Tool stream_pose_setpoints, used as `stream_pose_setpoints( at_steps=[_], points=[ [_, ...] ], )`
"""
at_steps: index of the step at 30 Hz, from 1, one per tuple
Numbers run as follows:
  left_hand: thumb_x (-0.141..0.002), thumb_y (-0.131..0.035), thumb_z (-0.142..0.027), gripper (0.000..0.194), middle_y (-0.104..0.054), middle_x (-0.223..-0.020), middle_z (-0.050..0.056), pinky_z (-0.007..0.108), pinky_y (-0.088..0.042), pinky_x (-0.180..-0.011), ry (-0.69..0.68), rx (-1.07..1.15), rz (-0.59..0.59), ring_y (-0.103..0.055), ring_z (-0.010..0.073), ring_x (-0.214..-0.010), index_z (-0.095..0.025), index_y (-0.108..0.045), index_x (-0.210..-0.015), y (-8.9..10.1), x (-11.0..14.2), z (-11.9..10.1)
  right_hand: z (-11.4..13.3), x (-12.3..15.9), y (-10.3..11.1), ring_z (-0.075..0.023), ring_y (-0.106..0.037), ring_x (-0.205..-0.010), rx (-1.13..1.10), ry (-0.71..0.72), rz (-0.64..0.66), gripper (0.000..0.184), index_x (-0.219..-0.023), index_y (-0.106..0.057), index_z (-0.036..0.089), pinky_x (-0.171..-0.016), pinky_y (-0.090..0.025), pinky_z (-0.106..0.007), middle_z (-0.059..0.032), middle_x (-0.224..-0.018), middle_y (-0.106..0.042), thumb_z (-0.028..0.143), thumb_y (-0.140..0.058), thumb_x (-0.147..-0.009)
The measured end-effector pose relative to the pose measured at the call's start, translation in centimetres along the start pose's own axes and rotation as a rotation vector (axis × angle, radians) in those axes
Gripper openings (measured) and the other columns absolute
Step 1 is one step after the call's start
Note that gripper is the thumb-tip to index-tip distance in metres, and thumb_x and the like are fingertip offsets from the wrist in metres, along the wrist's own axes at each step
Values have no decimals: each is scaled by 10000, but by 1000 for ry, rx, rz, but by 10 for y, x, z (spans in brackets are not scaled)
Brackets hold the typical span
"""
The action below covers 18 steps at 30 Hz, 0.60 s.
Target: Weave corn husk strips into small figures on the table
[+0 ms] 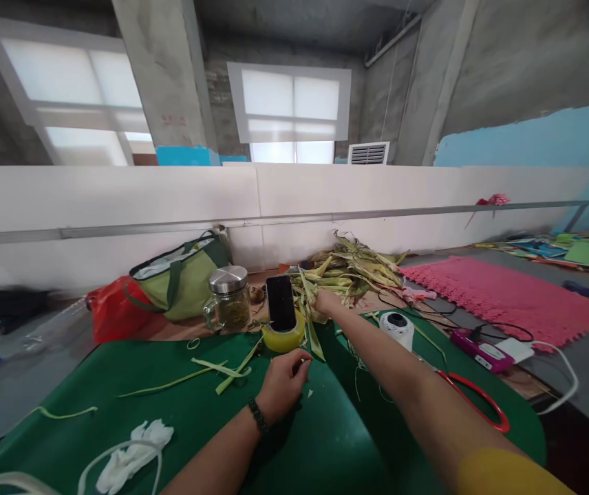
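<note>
My right hand (327, 301) reaches forward into a pile of green and dry leaves (352, 271) at the back of the green table (191, 412); its fingers are buried among the leaves. My left hand (285, 380) rests on the green surface with fingers curled together, pinching something small I cannot make out. It lies just in front of a yellow tape roll (283, 338) with a black phone (281, 302) standing in it. Several cut leaf strips (222, 370) lie to the left of that hand.
A glass jar mug with a steel lid (229, 298), a green bag (184, 275) and a red bag (111, 309) stand at the back left. Red-handled scissors (480, 399), a white round device (398, 328), cables, a pink mat (506, 295) lie right. White gloves (134, 454) lie near left.
</note>
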<state>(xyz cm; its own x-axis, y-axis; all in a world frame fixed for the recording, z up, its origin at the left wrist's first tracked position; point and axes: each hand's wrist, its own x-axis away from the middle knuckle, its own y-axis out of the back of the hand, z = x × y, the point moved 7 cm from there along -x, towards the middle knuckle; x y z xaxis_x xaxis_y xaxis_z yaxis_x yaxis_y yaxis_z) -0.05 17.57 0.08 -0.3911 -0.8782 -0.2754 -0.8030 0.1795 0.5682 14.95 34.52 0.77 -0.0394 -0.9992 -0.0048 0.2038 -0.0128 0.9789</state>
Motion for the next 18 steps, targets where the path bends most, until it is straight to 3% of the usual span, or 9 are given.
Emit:
stream_pose_setpoints(
  at_steps=[6, 11, 13, 15, 18],
  points=[
    [-839, -433, -296, 252, -628, -618, 24, 240, -400, -559, 13, -10, 32, -562, 143, -570, -157, -641, -812, -5, 0, 2, 26, 6, 16, -162, -630, -791, -253, 140, -62, 417, -876, -665, 117, -654, -430, -206, -92, -869, -683, 411, -374, -931],
    [-834, -444, -284, 241, -647, -647, 29, 242, -410, -561, 0, -33, 66, -587, 147, -576, -164, -650, -803, -10, 2, 0, 54, 20, 7, -86, -606, -608, -477, 231, -39, 420, -904, -604, 121, -539, -428, -154, -47, -843, -654, 369, -272, -969],
    [-835, -447, -281, 231, -650, -653, 30, 250, -423, -576, -11, -41, 17, -594, 153, -589, -170, -649, -830, -4, 1, 0, 58, 27, 4, -85, -599, -596, -542, 247, -51, 398, -880, -584, 122, -525, -432, -153, -42, -820, -638, 341, -263, -970],
    [-835, -451, -282, 222, -659, -721, 44, 267, -447, -632, -39, -56, -182, -606, 168, -658, -175, -639, -888, 19, 0, 0, 56, 35, 6, -89, -594, -589, -598, 258, -76, 398, -882, -562, 128, -522, -440, -162, -42, -814, -626, 338, -235, -970],
    [-817, -485, -299, 245, -629, -973, 103, 319, -451, -806, -85, -77, -706, -587, 209, -903, -162, -591, -989, 84, 5, 6, 49, 53, 15, -95, -594, -587, -668, 285, -110, 386, -927, -529, 145, -515, -447, -178, -43, -858, -618, 369, -217, -960]
  ],
)
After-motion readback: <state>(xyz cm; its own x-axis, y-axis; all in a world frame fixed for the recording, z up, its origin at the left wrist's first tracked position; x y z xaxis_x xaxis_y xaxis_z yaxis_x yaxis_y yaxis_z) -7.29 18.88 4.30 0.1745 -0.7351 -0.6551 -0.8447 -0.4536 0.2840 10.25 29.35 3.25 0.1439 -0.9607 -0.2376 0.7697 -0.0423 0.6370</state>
